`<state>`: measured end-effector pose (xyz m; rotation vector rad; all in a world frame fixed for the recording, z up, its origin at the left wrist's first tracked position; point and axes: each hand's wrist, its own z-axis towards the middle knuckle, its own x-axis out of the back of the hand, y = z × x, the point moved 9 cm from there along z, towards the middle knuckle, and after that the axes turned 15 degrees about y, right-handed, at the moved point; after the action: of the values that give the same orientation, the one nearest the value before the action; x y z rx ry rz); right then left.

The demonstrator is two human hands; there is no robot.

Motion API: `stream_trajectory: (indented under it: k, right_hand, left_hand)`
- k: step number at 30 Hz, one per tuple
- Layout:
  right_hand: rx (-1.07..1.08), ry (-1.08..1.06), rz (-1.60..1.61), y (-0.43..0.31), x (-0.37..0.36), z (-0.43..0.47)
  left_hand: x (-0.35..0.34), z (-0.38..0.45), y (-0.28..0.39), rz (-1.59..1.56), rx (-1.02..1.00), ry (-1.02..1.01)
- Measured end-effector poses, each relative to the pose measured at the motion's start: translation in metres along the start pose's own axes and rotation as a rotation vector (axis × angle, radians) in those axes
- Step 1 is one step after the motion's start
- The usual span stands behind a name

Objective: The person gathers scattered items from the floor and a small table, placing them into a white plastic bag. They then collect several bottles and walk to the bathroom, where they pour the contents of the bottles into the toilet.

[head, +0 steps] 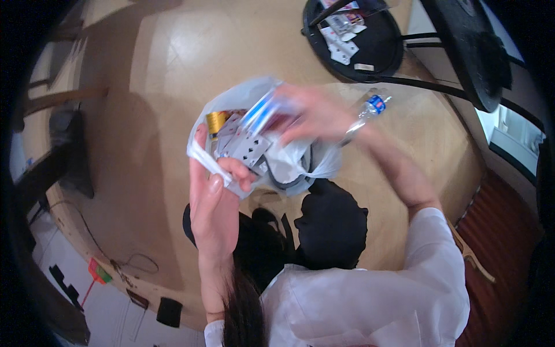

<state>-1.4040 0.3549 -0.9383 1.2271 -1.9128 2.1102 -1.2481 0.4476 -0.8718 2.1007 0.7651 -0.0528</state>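
Note:
A white translucent plastic bag (238, 96) hangs open before me, its rim gripped by my left hand (212, 195). Inside it lie loose playing cards (248, 149), a gold-coloured cylindrical packet (216, 123) and a grey-rimmed white item that I cannot name. Over the bag's mouth, my right hand (316, 113) is blurred by motion and holds a blue, white and dark red packet (271, 115). A clear plastic bottle with a blue label (374, 105) lies beyond my right wrist.
A round black stool seat (381, 54) at the top right bears playing cards (340, 48), packaging and a small pale piece. Another black stool (468, 47) stands beside it. Wooden furniture legs (65, 100) are at the left. A thin cable (86, 230) lies on the pale floor.

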Motion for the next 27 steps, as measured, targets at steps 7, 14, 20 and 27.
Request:
stream_trajectory:
  k: [7, 14, 20, 27]
  right_hand:
    - [-0.381, 0.075, -0.012, 0.15, 0.03, 0.032]
    - [-0.115, 0.318, -1.259, 0.279, 0.156, 0.145]
    - [-0.386, 0.149, -1.168, 0.319, 0.148, 0.12]
    - [-0.607, 0.472, -0.833, 0.331, 0.147, 0.057]
  left_hand:
    - [0.02, -0.004, 0.001, -0.033, -0.014, 0.057]
    - [0.017, 0.001, 0.002, -0.034, -0.056, 0.133]
    - [0.017, 0.008, -0.001, 0.008, -0.042, 0.266]
    - [0.002, 0.013, -0.011, -0.039, -0.021, 0.202]
